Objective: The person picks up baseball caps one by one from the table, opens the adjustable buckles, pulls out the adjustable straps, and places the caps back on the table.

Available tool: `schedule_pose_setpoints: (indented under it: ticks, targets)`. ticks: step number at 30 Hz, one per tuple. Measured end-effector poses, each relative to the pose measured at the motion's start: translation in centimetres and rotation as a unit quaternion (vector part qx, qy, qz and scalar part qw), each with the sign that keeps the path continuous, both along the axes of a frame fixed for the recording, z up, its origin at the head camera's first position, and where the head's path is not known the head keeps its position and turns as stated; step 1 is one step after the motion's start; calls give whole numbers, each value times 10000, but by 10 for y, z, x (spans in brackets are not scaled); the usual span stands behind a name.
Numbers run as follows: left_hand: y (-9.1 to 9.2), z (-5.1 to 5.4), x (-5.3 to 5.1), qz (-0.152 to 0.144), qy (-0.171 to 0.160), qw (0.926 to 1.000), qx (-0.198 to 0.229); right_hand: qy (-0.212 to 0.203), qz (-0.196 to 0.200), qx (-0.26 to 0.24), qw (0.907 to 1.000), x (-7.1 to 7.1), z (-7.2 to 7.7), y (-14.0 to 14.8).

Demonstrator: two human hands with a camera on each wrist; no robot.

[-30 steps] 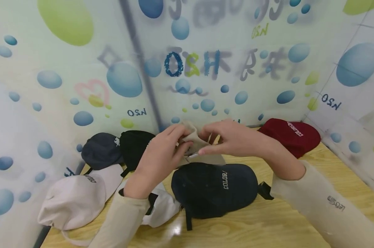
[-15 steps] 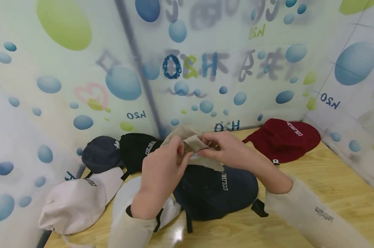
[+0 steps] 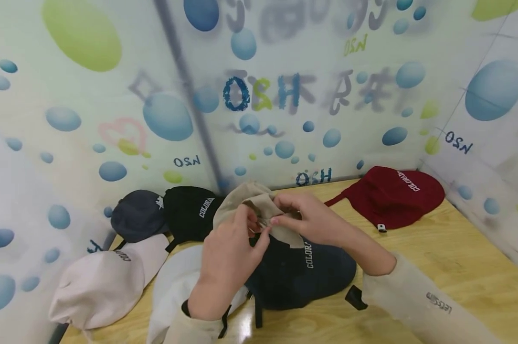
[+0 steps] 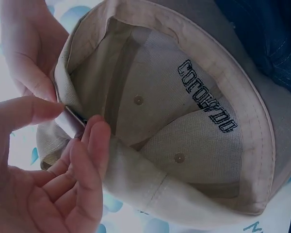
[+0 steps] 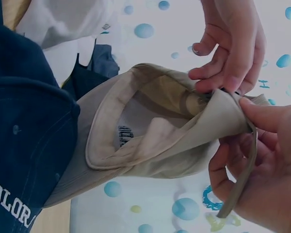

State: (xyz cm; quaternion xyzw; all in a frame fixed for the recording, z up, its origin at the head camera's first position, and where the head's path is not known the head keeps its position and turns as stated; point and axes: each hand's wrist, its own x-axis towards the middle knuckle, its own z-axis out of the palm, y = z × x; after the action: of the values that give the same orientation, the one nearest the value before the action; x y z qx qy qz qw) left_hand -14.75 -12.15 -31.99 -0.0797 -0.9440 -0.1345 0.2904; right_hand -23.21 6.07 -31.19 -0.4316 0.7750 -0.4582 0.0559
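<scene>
A beige cap is held up, its inside turned toward the left wrist camera and dark mirrored lettering showing through. My left hand pinches a small metal buckle at the cap's back strap between thumb and fingers. Across from it, my right hand grips the cap's back edge with thumb and fingers. From that grip a loose beige strap end hangs down in the right wrist view. Just under the held cap lies a navy cap with white lettering, partly covered by the beige brim.
A dark red cap lies at the back right. On the left are a dark grey-blue cap, a black cap, a pale pink cap and a white cap. A patterned wall backs the wooden table.
Both hands have come slightly nearer with the beige cap, and it has turned so more of its crown shows. The fingers have drawn closer together at the strap.
</scene>
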Motion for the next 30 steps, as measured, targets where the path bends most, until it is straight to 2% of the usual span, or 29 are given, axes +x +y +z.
schedule_pose_setpoints:
  ticks: [3, 9, 14, 19, 24, 30]
  targets:
    - [1, -1, -3, -16, -128, 9998, 127, 81, 97, -22, 9999, -4, -5, -2]
    - [-1, -2, -6, -48, -323, 9992, 212, -42, 201, -59, 9998, -7, -12, -1]
    - [-4, 4, -1, -172, -527, 9983, 176, -418, 477, -256, 9977, -9, -17, 3]
    - [-9, 11, -3, -258, -606, 9967, 481, -634, 713, -297, 9950, -19, -12, 5]
    - [-13, 15, -9, -266, -1069, 9882, 1062, -728, 771, -161, 9942, -22, -5, 1]
    - [-12, 14, -14, -358, -1584, 9717, 1715, -639, 260, -42, 9976, -20, -5, -7]
